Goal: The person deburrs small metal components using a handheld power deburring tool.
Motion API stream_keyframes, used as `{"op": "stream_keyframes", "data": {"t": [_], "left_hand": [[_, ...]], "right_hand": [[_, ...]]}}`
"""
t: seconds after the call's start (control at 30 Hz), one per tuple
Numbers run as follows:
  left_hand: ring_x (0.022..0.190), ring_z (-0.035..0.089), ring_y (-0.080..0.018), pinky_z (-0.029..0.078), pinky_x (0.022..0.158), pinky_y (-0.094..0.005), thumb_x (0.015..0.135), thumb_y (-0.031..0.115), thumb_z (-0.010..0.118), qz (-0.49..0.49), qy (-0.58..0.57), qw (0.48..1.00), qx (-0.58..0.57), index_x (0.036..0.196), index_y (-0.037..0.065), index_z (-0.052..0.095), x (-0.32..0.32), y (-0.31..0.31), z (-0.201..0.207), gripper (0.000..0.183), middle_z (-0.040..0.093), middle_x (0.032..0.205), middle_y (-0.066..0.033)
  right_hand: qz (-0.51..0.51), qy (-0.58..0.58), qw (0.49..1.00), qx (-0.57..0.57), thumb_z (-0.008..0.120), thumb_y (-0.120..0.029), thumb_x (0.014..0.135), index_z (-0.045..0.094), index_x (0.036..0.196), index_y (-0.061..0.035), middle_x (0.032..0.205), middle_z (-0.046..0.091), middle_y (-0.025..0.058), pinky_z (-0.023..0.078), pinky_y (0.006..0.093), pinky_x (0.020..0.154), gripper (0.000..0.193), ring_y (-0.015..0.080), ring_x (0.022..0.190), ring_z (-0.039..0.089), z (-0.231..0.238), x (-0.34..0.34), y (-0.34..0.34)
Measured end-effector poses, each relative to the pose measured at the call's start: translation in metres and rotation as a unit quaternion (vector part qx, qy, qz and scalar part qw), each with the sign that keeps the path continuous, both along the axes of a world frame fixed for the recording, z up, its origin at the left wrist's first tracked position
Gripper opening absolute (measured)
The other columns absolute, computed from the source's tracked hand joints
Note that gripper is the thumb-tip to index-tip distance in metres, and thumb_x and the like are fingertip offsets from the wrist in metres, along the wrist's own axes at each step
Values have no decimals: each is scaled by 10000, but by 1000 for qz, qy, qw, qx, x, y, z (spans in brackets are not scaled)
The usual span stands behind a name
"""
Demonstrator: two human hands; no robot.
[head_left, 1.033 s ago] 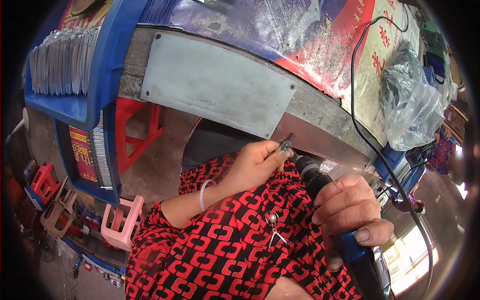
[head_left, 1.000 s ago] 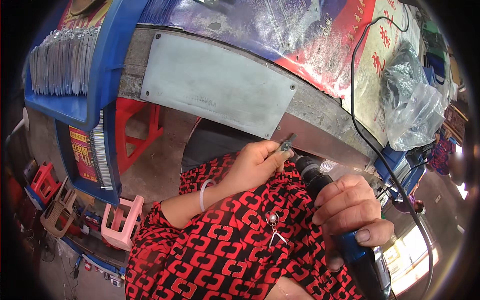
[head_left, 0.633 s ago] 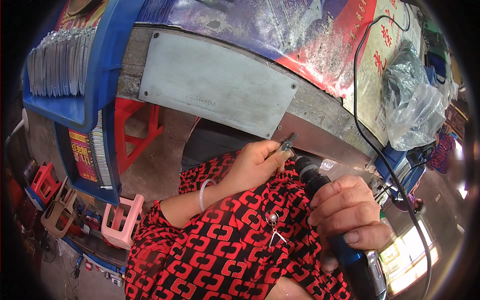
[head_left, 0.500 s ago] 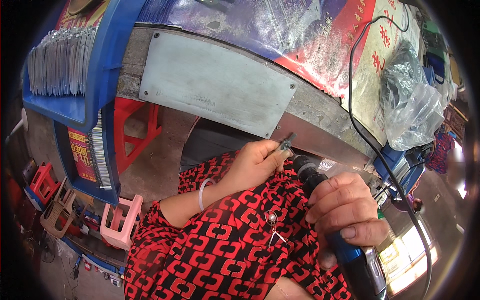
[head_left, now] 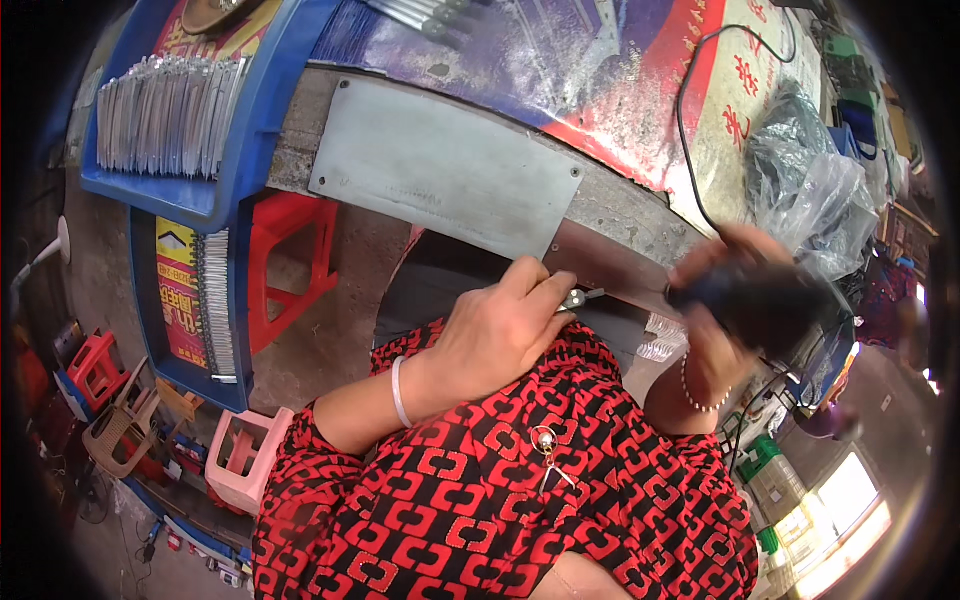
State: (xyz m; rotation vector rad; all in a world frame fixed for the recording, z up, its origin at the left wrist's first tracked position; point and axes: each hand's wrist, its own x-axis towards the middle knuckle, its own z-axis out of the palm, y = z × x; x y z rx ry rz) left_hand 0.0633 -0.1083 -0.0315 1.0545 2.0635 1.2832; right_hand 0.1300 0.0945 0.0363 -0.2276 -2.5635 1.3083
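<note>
My left hand (head_left: 500,330) is closed in a pinch over my lap, just in front of the metal plate's near edge. From its fingertips juts a small metal part (head_left: 575,299) with round rivets and a dark narrow end; the rest is hidden by the fingers. To the right, my right hand (head_left: 717,345) is raised and wrapped round a dark power drill (head_left: 780,300), smeared by motion. The drill stands apart from the metal part, and its tip cannot be made out.
A pale metal plate (head_left: 440,165) is screwed to the bench edge. Blue crates (head_left: 262,150) at left hold rows of thin metal pieces (head_left: 170,115). A black cable (head_left: 685,140) runs across the bench near clear plastic bags (head_left: 810,190). Red (head_left: 262,270) and pink stools (head_left: 240,465) stand below.
My right hand has lifted the drill up and away from the metal part, toward the bench. My left hand stays pinched on the part, turned slightly. The view has shifted a little.
</note>
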Motion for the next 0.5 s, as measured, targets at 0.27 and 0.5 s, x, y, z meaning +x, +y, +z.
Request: {"op": "stream_keyframes", "data": {"t": [0.27, 0.5], "left_hand": [[666, 547, -246, 466, 598, -316, 749, 23, 612, 30, 107, 992, 52, 1044, -48, 584, -5, -7, 6, 305, 477, 779, -96], [657, 483, -74, 385, 574, -218, 836, 52, 616, 120, -368, 919, 80, 953, -46, 648, -19, -8, 26, 155, 530, 742, -22]], "right_hand": [[-63, -154, 935, 314, 774, -301, 614, 546, 1017, -36, 874, 600, 114, 454, 369, 709, 534, 304, 812, 586, -44, -39, -1], [43, -54, 975, 209, 710, -209, 710, 565, 1004, -31, 895, 569, 132, 454, 376, 705, 372, 298, 822, 555, -23, -14, -29]]}}
